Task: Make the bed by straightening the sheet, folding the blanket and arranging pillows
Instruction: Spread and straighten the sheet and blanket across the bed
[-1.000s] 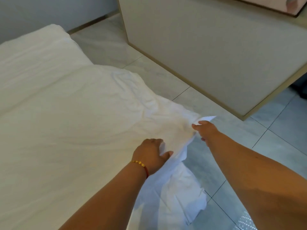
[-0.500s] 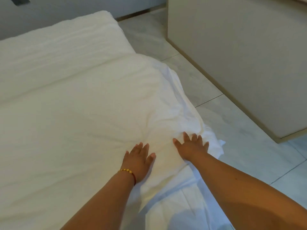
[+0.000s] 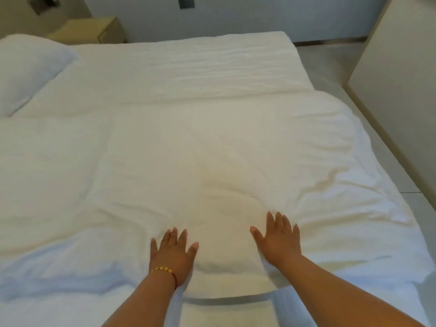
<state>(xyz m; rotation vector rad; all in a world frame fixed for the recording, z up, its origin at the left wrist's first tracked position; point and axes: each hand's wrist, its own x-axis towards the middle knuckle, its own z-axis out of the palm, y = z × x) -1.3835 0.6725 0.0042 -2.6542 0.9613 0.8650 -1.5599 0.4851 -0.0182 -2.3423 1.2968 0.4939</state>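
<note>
No text, label, brand or number is showing legibly anywhere; the small dark square plate [image 3: 186,2] on the far wall is perhaps carrying markings, but it is appearing too blurred to tell.

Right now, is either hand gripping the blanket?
No, the left hand and right hand lie flat with straight fingers on the blanket.
</note>
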